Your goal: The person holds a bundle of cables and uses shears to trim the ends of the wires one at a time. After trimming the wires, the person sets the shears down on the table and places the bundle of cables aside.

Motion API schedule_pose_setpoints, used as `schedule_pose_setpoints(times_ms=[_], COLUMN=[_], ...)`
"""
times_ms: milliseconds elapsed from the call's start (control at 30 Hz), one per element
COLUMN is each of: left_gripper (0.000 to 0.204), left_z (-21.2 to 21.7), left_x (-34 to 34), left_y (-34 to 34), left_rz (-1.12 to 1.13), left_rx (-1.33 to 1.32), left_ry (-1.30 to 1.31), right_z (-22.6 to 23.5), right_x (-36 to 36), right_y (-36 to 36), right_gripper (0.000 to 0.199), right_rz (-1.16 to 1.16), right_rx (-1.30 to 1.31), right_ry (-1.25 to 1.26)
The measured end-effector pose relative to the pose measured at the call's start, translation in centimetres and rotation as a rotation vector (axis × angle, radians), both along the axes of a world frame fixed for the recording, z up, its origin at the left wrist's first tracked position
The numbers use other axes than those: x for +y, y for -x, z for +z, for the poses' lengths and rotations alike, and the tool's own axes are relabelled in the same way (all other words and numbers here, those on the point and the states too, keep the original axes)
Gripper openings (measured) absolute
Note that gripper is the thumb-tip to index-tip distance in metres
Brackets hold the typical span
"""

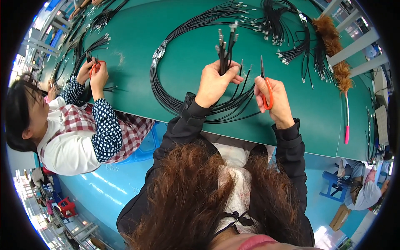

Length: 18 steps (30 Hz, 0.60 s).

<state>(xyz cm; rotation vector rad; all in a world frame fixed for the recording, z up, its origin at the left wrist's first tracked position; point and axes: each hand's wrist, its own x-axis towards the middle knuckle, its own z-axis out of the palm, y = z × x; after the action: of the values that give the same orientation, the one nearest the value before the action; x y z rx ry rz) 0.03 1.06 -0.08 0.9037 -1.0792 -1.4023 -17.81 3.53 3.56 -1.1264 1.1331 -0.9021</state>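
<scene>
My left hand (216,81) is closed round a bunch of black cables (225,54) whose ends, tipped with small metal connectors, stick up above the fist. A couple of single cable ends rise apart from the bunch, just to its right. In my right hand (275,98) is a pair of scissors (268,93) with orange handles, the blades pointing up and away from me. Below and between the hands, the cables curve back into a large loop of black cables (156,83) on the green table, bound at its left side by a silvery-white tie (159,51).
More black cable bundles (275,25) lie at the far right of the green table (133,25). A brown feather duster (339,62) with a pink handle rests by the right edge. On the left a co-worker (83,125) in a checked apron holds orange-handled scissors and cables.
</scene>
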Motion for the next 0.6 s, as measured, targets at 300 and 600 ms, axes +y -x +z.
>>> schedule_pose_setpoints(times_ms=[300, 600], left_gripper=[0.022, 0.017], left_z=[0.7, 2.2], left_x=[0.9, 2.5], left_y=[0.5, -0.1], left_rz=[0.021, -0.126], left_rx=[0.005, -0.007], left_ry=[0.053, 0.071], right_z=[0.6, 2.0], right_x=[-0.9, -2.8], right_y=[0.3, -2.0], right_gripper=[0.022, 0.021], right_rz=[-0.173, -0.133], right_rx=[-0.094, -0.265], right_ry=[0.109, 0.201])
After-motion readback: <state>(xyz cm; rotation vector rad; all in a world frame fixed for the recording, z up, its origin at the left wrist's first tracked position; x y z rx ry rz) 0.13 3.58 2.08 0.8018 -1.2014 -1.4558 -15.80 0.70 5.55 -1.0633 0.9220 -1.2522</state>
